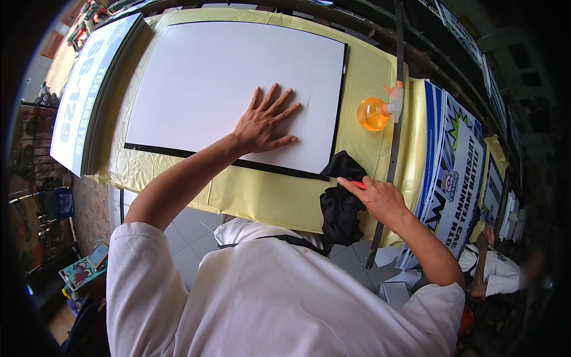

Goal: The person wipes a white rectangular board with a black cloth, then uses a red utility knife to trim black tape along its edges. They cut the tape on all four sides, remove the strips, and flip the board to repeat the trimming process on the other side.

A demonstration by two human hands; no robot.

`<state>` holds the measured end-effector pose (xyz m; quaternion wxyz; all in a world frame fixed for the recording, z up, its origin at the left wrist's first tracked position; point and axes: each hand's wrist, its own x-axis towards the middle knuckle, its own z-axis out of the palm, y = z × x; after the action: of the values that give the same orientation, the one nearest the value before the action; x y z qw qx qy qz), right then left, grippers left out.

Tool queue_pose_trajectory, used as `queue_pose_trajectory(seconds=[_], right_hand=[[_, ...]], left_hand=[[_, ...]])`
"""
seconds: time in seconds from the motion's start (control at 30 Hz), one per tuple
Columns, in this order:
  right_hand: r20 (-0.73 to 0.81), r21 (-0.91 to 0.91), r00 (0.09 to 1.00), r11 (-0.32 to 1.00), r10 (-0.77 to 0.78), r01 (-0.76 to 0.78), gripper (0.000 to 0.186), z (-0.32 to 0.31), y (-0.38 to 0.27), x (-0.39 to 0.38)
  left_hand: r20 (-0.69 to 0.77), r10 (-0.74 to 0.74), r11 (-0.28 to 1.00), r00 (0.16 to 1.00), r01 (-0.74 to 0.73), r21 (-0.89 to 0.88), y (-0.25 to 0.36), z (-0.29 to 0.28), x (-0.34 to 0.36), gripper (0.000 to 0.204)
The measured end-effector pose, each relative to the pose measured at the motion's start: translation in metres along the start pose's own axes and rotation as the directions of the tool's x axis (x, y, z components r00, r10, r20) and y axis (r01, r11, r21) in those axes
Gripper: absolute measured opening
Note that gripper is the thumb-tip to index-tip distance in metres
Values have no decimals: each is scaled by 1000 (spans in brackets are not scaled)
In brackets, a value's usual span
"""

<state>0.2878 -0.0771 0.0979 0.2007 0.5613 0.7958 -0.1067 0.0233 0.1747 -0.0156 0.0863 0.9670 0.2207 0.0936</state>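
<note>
A large white sheet [202,77] lies flat over a black board [178,153], whose dark margin shows along its near and right edges. My left hand [264,125] rests on the sheet with its fingers spread, pressing flat right of the middle. My right hand [380,199] is closed around a slim red tool [359,185], its kind mostly hidden by the fingers. It is just beyond the board's near right corner. A crumpled black cloth [342,214] hangs over the table edge beside that hand, and part of it lies by the corner.
Yellow sheeting [267,199] covers the table. To the right stand a spray bottle [373,114] of orange liquid and a long dark metal bar [395,143]. Printed boards are stacked at left [89,95] and right [455,172]. Another person [493,268] is at the far right.
</note>
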Motion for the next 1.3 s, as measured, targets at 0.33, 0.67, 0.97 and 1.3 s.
queue_pose_trajectory(seconds=[0.33, 0.67, 0.97, 1.3], right_hand=[[-5, 16, 997, 997, 71, -70, 87, 10, 4, -18], [58, 386, 768, 695, 638, -607, 53, 19, -7, -51], [-111, 862, 670, 407, 734, -303, 60, -10, -72, 21], [-217, 811, 480, 431, 850, -395, 58, -28, 26, 200]], left_hand=[[14, -11, 1000, 1000, 11, 20, 1, -1, -1, 84], [-9, 3, 1000, 1000, -2, 30, 4, 0, 2, 86], [69, -7, 999, 998, 4, 32, 10, -25, 18, 74], [-170, -25, 977, 985, -12, -214, -17, 9, 171, 47]])
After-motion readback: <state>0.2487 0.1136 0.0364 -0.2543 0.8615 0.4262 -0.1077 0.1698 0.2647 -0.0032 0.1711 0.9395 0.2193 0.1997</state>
